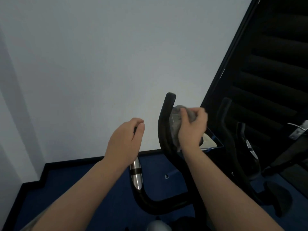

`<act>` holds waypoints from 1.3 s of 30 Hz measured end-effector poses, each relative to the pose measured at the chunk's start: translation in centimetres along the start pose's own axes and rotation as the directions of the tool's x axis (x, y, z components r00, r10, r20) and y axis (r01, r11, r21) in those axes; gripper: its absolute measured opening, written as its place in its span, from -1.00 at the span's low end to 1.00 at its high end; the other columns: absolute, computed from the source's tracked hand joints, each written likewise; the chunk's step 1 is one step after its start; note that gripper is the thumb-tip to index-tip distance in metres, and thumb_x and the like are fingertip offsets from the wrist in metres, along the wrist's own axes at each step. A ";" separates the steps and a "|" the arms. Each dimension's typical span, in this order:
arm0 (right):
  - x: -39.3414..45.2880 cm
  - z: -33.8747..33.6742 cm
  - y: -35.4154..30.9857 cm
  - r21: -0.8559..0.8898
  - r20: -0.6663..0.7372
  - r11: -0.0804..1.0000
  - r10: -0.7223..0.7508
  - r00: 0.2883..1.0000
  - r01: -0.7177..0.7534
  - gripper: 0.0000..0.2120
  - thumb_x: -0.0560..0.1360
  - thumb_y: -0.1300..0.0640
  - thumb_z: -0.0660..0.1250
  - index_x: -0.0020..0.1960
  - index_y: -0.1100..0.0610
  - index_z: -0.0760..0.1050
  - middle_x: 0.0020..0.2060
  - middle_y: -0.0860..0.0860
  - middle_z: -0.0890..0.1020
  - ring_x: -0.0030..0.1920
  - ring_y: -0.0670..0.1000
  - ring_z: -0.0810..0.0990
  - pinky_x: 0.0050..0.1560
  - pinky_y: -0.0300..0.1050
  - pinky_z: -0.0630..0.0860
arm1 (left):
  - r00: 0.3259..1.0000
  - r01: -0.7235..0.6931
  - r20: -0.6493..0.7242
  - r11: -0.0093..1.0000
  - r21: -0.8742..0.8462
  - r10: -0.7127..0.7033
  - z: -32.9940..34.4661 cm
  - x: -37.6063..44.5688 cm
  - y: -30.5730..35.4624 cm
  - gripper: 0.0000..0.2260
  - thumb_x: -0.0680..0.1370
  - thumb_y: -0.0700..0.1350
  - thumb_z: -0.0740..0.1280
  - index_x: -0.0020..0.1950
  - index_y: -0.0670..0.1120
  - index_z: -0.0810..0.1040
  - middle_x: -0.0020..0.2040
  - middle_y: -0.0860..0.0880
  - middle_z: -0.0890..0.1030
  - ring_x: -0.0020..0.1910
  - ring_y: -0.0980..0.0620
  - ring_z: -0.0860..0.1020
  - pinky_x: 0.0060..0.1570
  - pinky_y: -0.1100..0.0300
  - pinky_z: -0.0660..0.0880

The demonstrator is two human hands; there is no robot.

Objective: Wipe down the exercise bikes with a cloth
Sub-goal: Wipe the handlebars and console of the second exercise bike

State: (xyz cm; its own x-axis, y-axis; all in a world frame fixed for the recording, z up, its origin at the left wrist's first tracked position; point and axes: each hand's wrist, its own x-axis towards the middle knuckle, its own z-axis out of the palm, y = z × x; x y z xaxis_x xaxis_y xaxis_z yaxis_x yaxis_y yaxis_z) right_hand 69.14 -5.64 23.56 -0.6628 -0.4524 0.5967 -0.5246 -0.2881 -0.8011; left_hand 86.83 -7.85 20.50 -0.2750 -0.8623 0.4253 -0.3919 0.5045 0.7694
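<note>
We see the right hand [191, 126] clutching a crumpled grey cloth [176, 124] against the inner side of the black, curved right handlebar [164, 124] of an exercise bike, whose tip points upward toward the pale wall [100, 55]. The left hand [124, 140] wraps around the upper part of the left handlebar [136, 176], its silver metal sensor grip running upright just below the palm, above blue carpet [83, 189].
</note>
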 end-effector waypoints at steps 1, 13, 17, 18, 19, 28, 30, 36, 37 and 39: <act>1.0 -0.2 -0.7 -0.045 -0.040 0.997 -0.066 0.997 0.065 -0.87 0.48 0.13 0.38 -0.13 0.03 0.42 -0.17 -0.15 0.49 -0.20 -0.33 0.50 -0.13 -0.38 0.46 | 1.000 -0.003 0.003 1.000 -0.005 0.003 0.0 0.0 0.0 -0.67 0.62 0.05 0.07 0.25 0.00 0.51 0.02 0.09 0.61 0.01 0.14 0.52 -0.04 0.28 0.37; -0.7 -1.1 0.7 -0.287 0.658 0.826 -0.198 0.727 0.485 -0.96 0.46 0.20 0.41 -0.10 0.16 0.57 -0.05 0.00 0.52 -0.05 -0.15 0.49 0.01 -0.12 0.48 | 0.998 -0.052 0.024 0.998 -0.028 0.053 -0.3 0.0 -1.0 -0.70 0.61 0.08 0.08 0.21 0.07 0.52 0.03 0.17 0.59 -0.01 0.23 0.50 -0.09 0.46 0.33; 2.3 -0.1 -1.5 -0.275 0.459 0.815 -0.354 0.815 0.509 -0.94 0.47 0.22 0.39 -0.09 0.10 0.54 -0.05 -0.05 0.44 -0.07 -0.29 0.45 -0.02 -0.42 0.42 | 0.997 -0.083 -0.001 0.996 -0.024 0.083 -0.2 -0.2 -1.3 -0.68 0.60 0.06 0.08 0.20 0.05 0.55 0.06 0.21 0.57 -0.01 0.37 0.46 -0.06 0.59 0.29; 2.8 0.8 -1.8 -0.277 0.406 0.828 -0.359 0.840 0.488 -0.94 0.47 0.23 0.39 -0.09 0.11 0.53 -0.03 -0.06 0.42 -0.06 -0.34 0.44 -0.02 -0.47 0.40 | 0.996 -0.087 -0.007 0.996 -0.025 0.087 -0.1 -0.2 -1.4 -0.68 0.60 0.06 0.08 0.20 0.05 0.55 0.06 0.23 0.56 -0.01 0.41 0.45 -0.06 0.60 0.29; 2.8 1.5 -1.8 -0.289 0.389 0.833 -0.348 0.853 0.472 -0.95 0.48 0.23 0.38 -0.09 0.13 0.53 -0.02 -0.05 0.41 -0.05 -0.36 0.43 -0.03 -0.48 0.40 | 0.996 -0.091 -0.010 0.995 -0.029 0.091 -0.1 -0.1 -1.4 -0.68 0.60 0.06 0.08 0.19 0.06 0.56 0.05 0.24 0.56 -0.01 0.45 0.44 -0.06 0.61 0.29; 3.3 -2.1 -0.6 -0.095 0.316 0.988 -0.082 0.945 0.118 -0.93 0.48 0.25 0.38 -0.07 0.13 0.51 -0.14 -0.06 0.57 -0.07 -0.11 0.57 0.01 -0.15 0.47 | 0.996 -0.084 -0.039 0.991 -0.108 0.080 0.0 0.2 -1.8 -0.69 0.61 0.05 0.08 0.14 0.06 0.59 0.02 0.24 0.59 0.04 0.44 0.47 -0.03 0.54 0.33; 4.3 0.3 -2.4 0.030 0.222 0.999 0.015 0.975 -0.022 -0.90 0.54 0.17 0.29 0.01 0.02 0.52 -0.14 -0.11 0.61 -0.12 -0.14 0.62 -0.05 -0.09 0.58 | 0.995 -0.089 -0.058 0.990 -0.109 0.083 0.2 0.2 -1.7 -0.66 0.58 0.06 0.07 0.13 0.06 0.59 0.01 0.27 0.57 0.04 0.45 0.46 -0.03 0.53 0.33; 2.6 2.3 -3.0 -0.154 0.263 0.959 -0.193 0.945 0.239 -0.77 0.53 0.27 0.31 0.13 0.09 0.62 0.05 0.05 0.52 0.01 -0.21 0.49 0.16 -0.33 0.43 | 0.995 -0.082 -0.069 0.990 -0.111 0.075 0.2 0.2 -1.6 -0.68 0.59 0.05 0.08 0.13 0.06 0.60 -0.01 0.31 0.55 0.02 0.46 0.46 -0.03 0.52 0.33; 3.4 1.5 -3.1 -0.215 0.323 0.919 -0.253 0.912 0.331 -0.77 0.52 0.28 0.33 0.13 0.10 0.62 0.01 0.07 0.53 -0.04 -0.19 0.48 0.12 -0.39 0.42 | 0.995 -0.082 -0.059 0.991 -0.103 0.077 0.2 0.2 -1.6 -0.71 0.61 0.03 0.10 0.13 0.05 0.60 -0.01 0.29 0.56 0.02 0.47 0.46 -0.04 0.53 0.33; 5.3 0.6 -3.9 -0.302 0.433 0.850 -0.280 0.857 0.431 -0.80 0.51 0.23 0.35 0.10 0.10 0.64 -0.04 0.08 0.56 -0.08 -0.16 0.48 0.05 -0.44 0.41 | 0.997 -0.077 -0.038 0.994 -0.083 0.074 0.0 0.2 -1.6 -0.72 0.63 0.02 0.10 0.14 0.06 0.59 0.01 0.26 0.57 0.02 0.46 0.46 -0.06 0.55 0.33</act>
State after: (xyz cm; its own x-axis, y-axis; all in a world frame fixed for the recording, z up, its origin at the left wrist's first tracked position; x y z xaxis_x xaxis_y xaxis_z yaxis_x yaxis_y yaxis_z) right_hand 67.97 -7.48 29.83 -0.1896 -0.6721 0.7158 -0.8930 -0.1850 -0.4102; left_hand 87.38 -8.77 19.35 -0.2699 -0.8235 0.4990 -0.2951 0.5641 0.7712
